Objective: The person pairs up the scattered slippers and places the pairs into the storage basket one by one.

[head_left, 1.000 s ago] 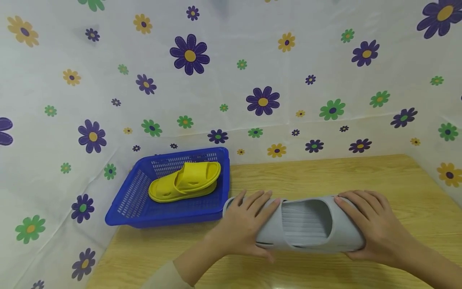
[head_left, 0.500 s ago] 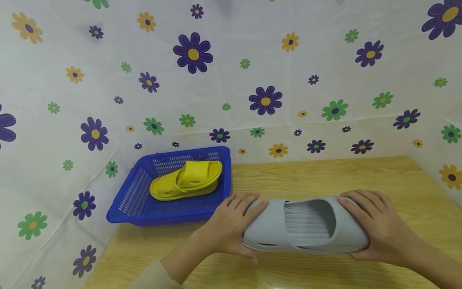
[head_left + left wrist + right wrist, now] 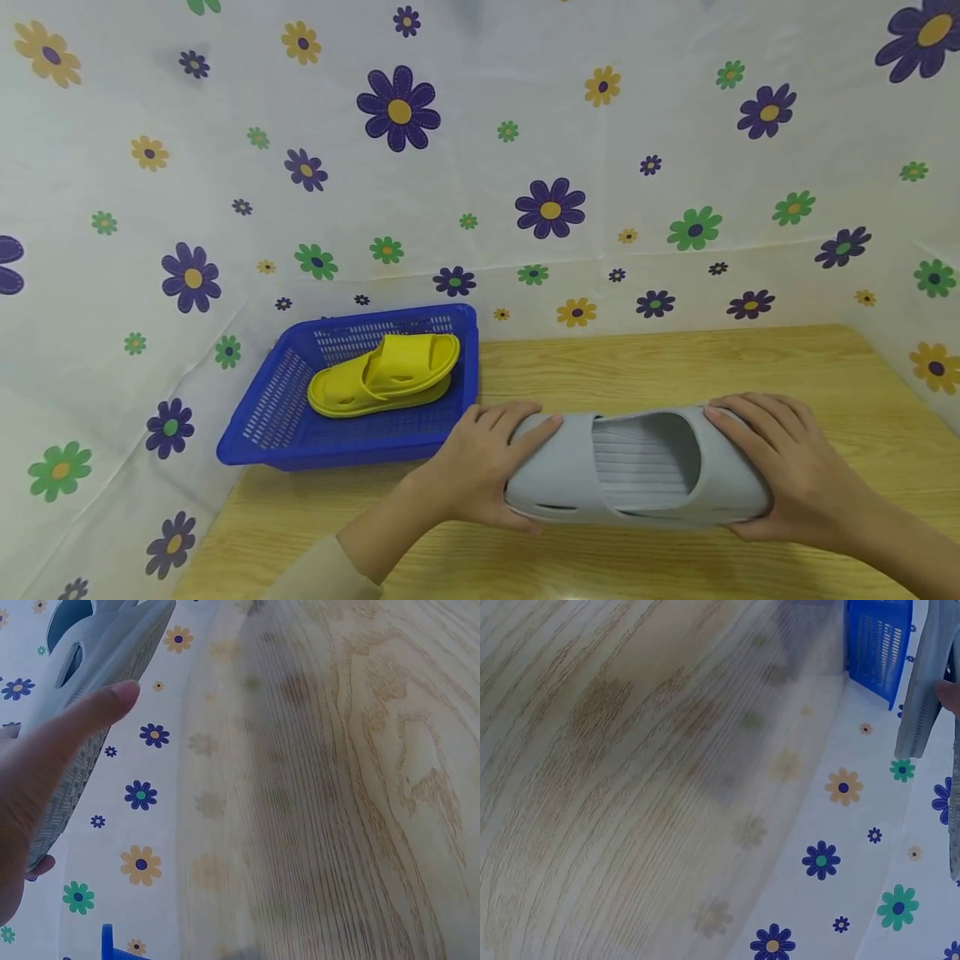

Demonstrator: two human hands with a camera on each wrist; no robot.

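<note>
A pair of light grey slippers [image 3: 558, 462] is held level over the table, ribbed footbed showing through the opening between the uppers. My left hand [image 3: 480, 467] grips their left end, fingers over the top and thumb underneath. At the other end my right hand [image 3: 795, 475] holds them the same way. In the left wrist view the thumb [image 3: 82, 716] lies along a slipper's edge beside its textured sole [image 3: 71, 791]. Two grey slipper parts [image 3: 928, 682] show at the border of the right wrist view, the right thumb [image 3: 949, 694] between them.
Left of the hands, a blue plastic basket [image 3: 360, 455] stands on the wood-grain table [image 3: 637, 358]. Inside lie yellow slippers [image 3: 408, 367], one resting on the other. A white flower-print cloth [image 3: 480, 175] rises behind the table and at both sides.
My left hand has slid left from the grey slippers' upper to their end. The slippers have shifted slightly right with my right hand. Over the last half second almost nothing moves.
</note>
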